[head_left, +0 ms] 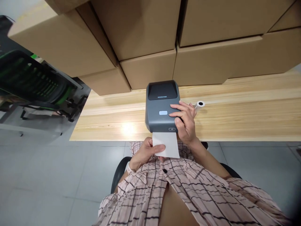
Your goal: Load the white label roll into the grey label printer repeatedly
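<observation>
A dark grey label printer point(156, 121) stands near the front edge of the table. White label paper point(170, 147) comes out of its front and hangs past the edge. My left hand point(148, 150) pinches this paper at its left side, thumb on top and fingers underneath. On the printer's right side rests my right hand point(187, 121), its fingers stretched over the top cover beside the pale button point(163, 113). Just behind that hand lies a small white paper roll point(200, 104), partly hidden by the fingers.
Stacked cardboard boxes point(148, 69) line the back of the wooden table point(235, 116), close behind the printer. An office chair point(30, 84) stands on the floor to the left. The table's front edge runs just before my body.
</observation>
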`<action>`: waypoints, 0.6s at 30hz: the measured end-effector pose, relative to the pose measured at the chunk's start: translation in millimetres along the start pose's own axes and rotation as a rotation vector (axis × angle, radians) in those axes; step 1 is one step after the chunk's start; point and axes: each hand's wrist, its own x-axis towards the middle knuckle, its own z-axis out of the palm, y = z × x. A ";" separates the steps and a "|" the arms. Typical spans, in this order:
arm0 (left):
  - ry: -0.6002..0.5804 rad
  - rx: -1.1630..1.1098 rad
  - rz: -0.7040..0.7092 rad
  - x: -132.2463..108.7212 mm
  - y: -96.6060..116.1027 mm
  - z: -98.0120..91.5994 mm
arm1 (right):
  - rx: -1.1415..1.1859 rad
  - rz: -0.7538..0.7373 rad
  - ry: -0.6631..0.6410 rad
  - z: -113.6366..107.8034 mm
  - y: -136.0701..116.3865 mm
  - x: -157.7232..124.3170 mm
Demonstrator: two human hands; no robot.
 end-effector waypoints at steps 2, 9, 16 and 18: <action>0.000 0.010 -0.010 -1.8 0.5 -2.4 | -0.043 -0.048 0.000 -0.5 1.5 0.1; 0.095 0.033 -0.042 0.5 -15.7 -9.1 | -0.271 -0.306 -0.126 -22.7 1.5 18.5; 0.171 0.231 0.124 1.9 -11.0 -17.7 | -0.284 -0.420 -0.284 -25.8 0.8 37.9; 0.390 0.294 0.319 2.2 -8.4 -25.1 | -0.247 -0.365 -0.240 -22.2 2.5 27.7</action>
